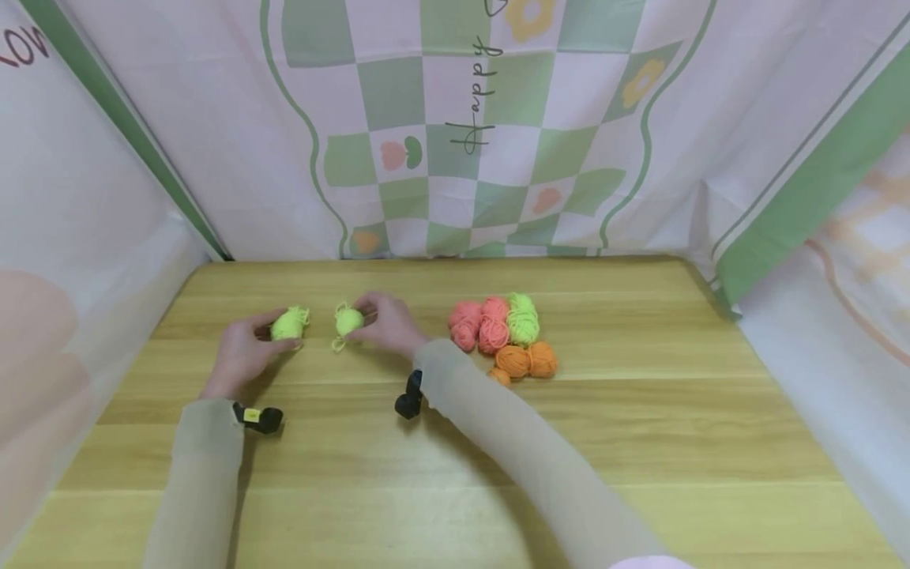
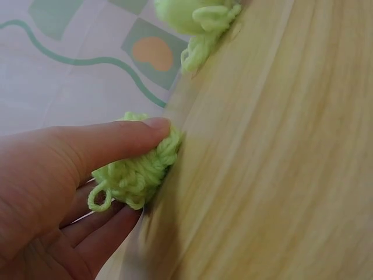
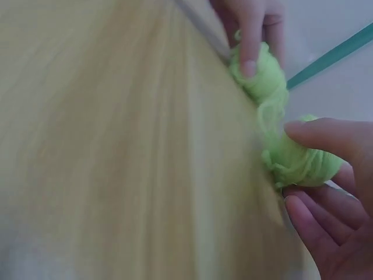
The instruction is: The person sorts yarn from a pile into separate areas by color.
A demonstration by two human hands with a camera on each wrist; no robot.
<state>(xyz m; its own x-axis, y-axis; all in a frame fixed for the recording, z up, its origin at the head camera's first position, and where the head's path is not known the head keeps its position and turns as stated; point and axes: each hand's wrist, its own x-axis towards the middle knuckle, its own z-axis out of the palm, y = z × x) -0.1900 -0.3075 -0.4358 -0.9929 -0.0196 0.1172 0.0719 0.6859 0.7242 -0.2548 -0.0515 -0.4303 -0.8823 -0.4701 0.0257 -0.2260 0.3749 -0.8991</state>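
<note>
At the left of the table, my left hand [image 1: 242, 349] grips a small yellow-green yarn ball [image 1: 288, 325] between thumb and fingers. In the left wrist view the thumb lies across the top of this yarn ball [image 2: 137, 172], with loose loops sticking out. Just to the right, my right hand [image 1: 387, 322] pinches a second yellow-green yarn ball [image 1: 348, 321], loose strands hanging at its ends. The right wrist view has the thumb over that second yarn ball [image 3: 306, 160], close to the left hand's ball [image 3: 265, 76].
Right of the hands, two pink yarn balls [image 1: 479, 325] and a yellow-green one [image 1: 523, 319] stand in a row. Orange yarn balls [image 1: 526, 359] lie in front of them, one partly behind the right sleeve [image 1: 512, 442]. A patterned curtain [image 1: 483, 190] hangs behind the wooden table [image 1: 341, 490].
</note>
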